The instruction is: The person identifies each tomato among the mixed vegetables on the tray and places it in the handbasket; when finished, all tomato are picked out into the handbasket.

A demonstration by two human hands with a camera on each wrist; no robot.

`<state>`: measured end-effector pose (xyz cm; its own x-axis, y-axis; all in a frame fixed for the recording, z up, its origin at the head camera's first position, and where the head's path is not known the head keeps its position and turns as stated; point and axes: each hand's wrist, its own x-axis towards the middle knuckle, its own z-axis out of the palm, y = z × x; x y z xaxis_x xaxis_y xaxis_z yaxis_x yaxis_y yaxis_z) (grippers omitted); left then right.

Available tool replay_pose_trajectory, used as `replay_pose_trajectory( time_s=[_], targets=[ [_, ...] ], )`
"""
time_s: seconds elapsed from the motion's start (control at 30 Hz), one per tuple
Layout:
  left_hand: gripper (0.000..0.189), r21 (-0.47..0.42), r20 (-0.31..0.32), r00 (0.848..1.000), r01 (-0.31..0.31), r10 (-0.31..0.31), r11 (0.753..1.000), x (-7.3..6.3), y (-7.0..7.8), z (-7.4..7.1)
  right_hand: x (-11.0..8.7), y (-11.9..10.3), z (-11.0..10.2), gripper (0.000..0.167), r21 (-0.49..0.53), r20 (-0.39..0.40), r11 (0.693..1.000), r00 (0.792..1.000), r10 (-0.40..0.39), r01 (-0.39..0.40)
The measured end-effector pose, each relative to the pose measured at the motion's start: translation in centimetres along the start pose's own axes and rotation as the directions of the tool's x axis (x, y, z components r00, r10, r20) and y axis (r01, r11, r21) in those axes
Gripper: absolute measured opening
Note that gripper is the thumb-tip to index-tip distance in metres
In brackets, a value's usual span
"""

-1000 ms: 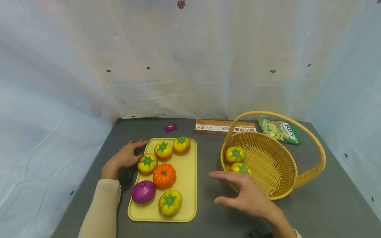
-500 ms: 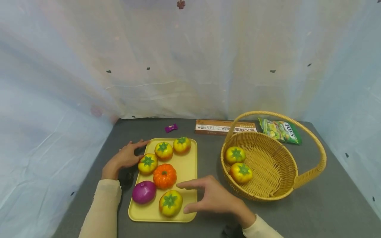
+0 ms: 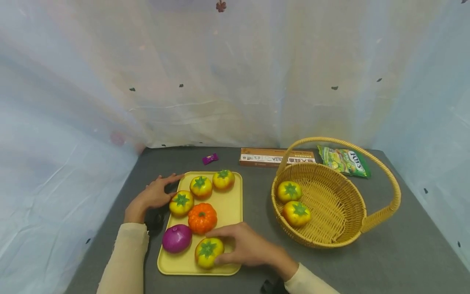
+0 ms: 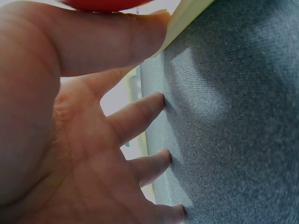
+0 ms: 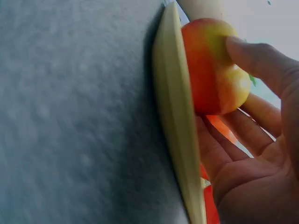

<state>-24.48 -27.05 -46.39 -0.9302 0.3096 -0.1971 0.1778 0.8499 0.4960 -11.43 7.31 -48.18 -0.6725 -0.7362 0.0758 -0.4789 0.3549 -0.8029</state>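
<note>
On the yellow tray (image 3: 231, 196) lie several yellow-and-red persimmons with green star-shaped tops, an orange pumpkin (image 3: 202, 218) and a purple onion (image 3: 177, 238). My right hand (image 3: 247, 247) reaches over the tray's right rim to the nearest persimmon (image 3: 207, 253). In the right wrist view the thumb presses that persimmon (image 5: 212, 70), with the fingers around its other side. At the tray's upper left rim rests my left hand (image 3: 156, 192), fingers spread. The left wrist view shows its thumb (image 4: 117, 37) against the rim and other fingertips on the grey tabletop.
To the right stands a wicker basket (image 3: 327, 204) with a tall handle and two persimmons (image 3: 296, 213) inside. Behind are a long pasta box (image 3: 257, 157), a green candy bag (image 3: 343, 162) and a small purple wrapped candy (image 3: 210, 159). Pale sheeting (image 3: 235, 81) surrounds the table.
My right hand has moved left from the basket's near edge to the tray and taken hold of the nearest persimmon. The left hand stays at the tray's edge.
</note>
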Motion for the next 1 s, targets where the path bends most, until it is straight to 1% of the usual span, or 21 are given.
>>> replay_pose_trajectory(
  time_s=[0.13,0.23,0.3,0.37,0.47,0.53,0.6,0.67,0.7,0.77,0.83,0.9,1.0],
  targets=[
    [0.069,-0.005,0.0,1.0,-0.005,0.005,1.0,-0.1,0.2,0.0,-0.8,-0.7,-0.8,0.054,-0.006,-0.023,1.0,1.0,0.001,-0.001],
    [0.069,-0.005,-0.001,1.0,-0.005,0.005,1.0,-0.1,0.2,0.1,-2.3,-1.3,-2.1,0.053,0.004,-0.053,1.0,0.999,-0.012,0.012],
    [0.069,-0.003,-0.001,1.0,-0.003,0.003,1.0,-0.1,0.2,0.1,-3.7,-1.6,-3.2,0.053,0.01,-0.081,1.0,0.997,-0.002,0.002],
    [0.069,0.001,-0.001,1.0,-0.003,0.003,1.0,0.0,0.2,0.2,-5.4,-1.7,-4.4,0.052,0.014,-0.126,1.0,0.992,0.007,-0.005],
    [0.069,0.006,0.0,1.0,-0.001,0.001,1.0,0.1,0.1,0.2,-8.3,-1.7,-6.2,0.051,0.049,-0.205,0.998,0.978,0.039,-0.029],
    [0.069,0.009,0.0,1.0,-0.001,0.001,1.0,0.2,0.1,0.1,-10.2,-1.7,-7.4,0.052,0.076,-0.26,0.995,0.962,0.079,-0.061],
    [0.069,0.007,0.0,1.0,0.003,-0.003,1.0,0.2,0.1,0.0,-12.2,-1.8,-8.6,0.054,0.078,-0.315,0.993,0.943,0.11,-0.09],
    [0.069,0.006,0.001,1.0,0.006,-0.006,1.0,0.1,0.1,0.0,-14.1,-1.9,-9.8,0.055,0.047,-0.375,0.991,0.918,0.132,-0.123],
    [0.069,0.005,0.001,1.0,0.005,-0.005,1.0,0.1,0.1,0.0,-15.0,-2.0,-10.4,0.056,0.031,-0.401,0.988,0.903,0.153,-0.154],
    [0.069,0.002,0.003,1.0,0.005,-0.005,1.0,0.1,0.2,-0.1,-16.6,-2.2,-11.4,0.056,-0.019,-0.457,0.981,0.875,0.161,-0.191],
    [0.069,0.002,0.002,1.0,0.002,-0.002,1.0,0.0,0.1,-0.1,-18.0,-2.3,-12.2,0.056,-0.074,-0.507,0.968,0.845,0.172,-0.242],
    [0.069,0.005,0.001,1.0,-0.001,0.001,1.0,0.0,0.1,0.0,-19.0,-2.4,-12.9,0.059,-0.131,-0.547,0.947,0.818,0.178,-0.294],
    [0.068,0.012,-0.001,1.0,-0.001,0.001,1.0,0.1,0.0,0.1,-19.9,-2.2,-13.3,0.059,-0.199,-0.582,0.911,0.792,0.186,-0.36]
  ],
)
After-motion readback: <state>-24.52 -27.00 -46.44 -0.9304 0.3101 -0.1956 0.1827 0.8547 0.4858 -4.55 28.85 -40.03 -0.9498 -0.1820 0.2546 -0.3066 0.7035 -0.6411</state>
